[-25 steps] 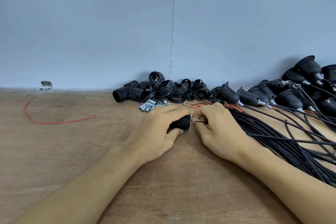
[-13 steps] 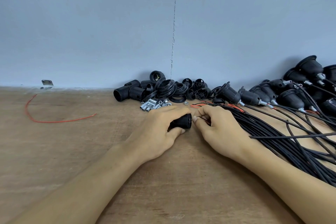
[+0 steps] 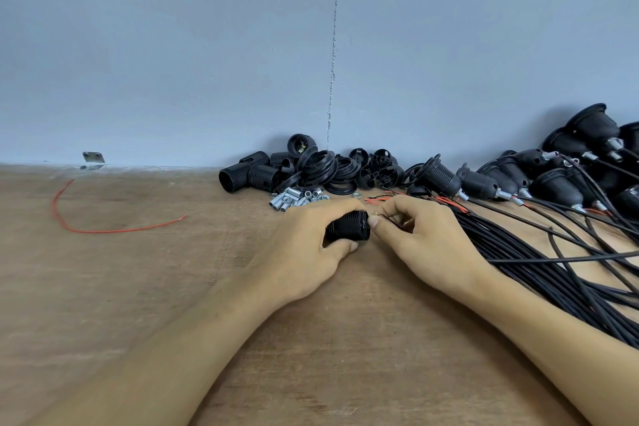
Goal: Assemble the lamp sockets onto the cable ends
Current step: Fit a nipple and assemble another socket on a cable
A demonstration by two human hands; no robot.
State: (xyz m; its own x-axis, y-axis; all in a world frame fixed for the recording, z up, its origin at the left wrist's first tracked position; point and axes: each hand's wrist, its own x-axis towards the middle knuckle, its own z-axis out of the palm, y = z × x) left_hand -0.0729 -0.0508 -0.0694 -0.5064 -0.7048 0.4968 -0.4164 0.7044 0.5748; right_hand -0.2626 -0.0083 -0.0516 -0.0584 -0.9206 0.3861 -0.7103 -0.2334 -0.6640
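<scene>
Brown wooden worktop [image 3: 121,304]. Just beyond the left grip [image 3: 304,249] lie loose black socket parts [image 3: 311,169] and small metal sleeves [image 3: 294,199]. A red wire [image 3: 100,231] lies well to its left. Black cables [image 3: 518,259] lie beside the right grip [image 3: 425,242].

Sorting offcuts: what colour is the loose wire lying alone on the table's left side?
The loose wire is red; the head view shows it clearly.

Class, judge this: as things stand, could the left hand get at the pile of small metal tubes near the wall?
Probably yes, though not freely. The metal tubes lie just beyond the left hand with nothing between them, but that hand grips a black socket and would have to let go first.
</scene>
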